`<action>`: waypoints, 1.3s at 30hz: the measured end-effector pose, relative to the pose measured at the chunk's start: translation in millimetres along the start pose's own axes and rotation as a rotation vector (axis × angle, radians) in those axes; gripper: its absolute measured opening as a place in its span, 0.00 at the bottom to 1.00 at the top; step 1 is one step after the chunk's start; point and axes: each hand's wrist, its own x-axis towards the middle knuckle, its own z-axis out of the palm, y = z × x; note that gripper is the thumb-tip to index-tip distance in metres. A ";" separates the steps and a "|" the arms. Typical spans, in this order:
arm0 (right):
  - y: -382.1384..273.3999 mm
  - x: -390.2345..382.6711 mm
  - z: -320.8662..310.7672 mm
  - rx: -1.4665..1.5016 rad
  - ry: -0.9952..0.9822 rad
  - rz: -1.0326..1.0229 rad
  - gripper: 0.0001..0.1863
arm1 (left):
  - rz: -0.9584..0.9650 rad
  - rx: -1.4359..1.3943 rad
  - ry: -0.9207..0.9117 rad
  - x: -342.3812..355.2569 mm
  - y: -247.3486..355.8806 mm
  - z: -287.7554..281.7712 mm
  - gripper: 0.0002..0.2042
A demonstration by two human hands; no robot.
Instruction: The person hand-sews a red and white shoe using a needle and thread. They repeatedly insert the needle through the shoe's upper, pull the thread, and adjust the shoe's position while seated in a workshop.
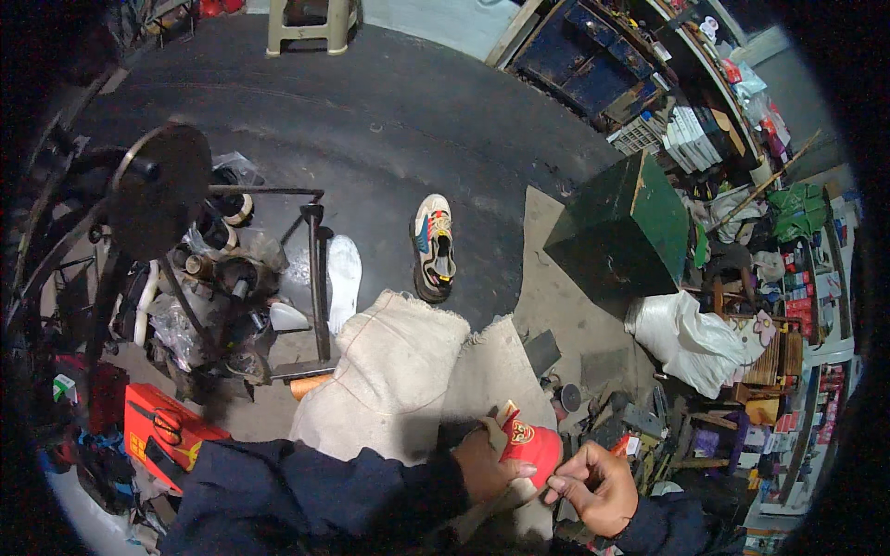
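The left hand (pixel 487 463) on my feed holds a curved red piece with a gold emblem (pixel 545 452) between its thumb and fingers; that piece sits low in my view, at about 5 o'clock from centre. Taking it as my clock's hub, the right hand (pixel 598 486) is at 4 o'clock, thumb and forefinger narrowed to a pinch at its lower edge; I cannot tell whether anything thin lies between those fingertips. At 10 o'clock I see a thick cream-coloured cloth (pixel 380 389) draped over the lap. Farther out, at 11 o'clock, a multicoloured sneaker with a cream toe (pixel 434 248) rests on the dark floor (pixel 389 139), with a flat white sole-shaped piece (pixel 345 283) to its left. At 9 o'clock lies a bright orange-red box (pixel 153 422); at 2, a crumpled white plastic sack (pixel 691 343); at 1, a dark green box (pixel 621 227). Out toward 11 stands a beige plastic stool (pixel 311 39).
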 end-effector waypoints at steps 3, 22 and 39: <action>0.6 -4.4 -2.9 0.043 -0.022 0.017 0.06 | 0.002 -0.295 -0.121 -2.3 4.0 3.3 0.29; 58.7 -41.5 -17.4 0.211 -0.044 -0.132 0.08 | 0.107 -0.162 -0.029 -54.5 28.8 29.4 0.20; 103.0 -42.6 -22.1 0.349 -0.029 -0.288 0.08 | 0.390 0.823 0.153 -65.4 23.4 -0.1 0.06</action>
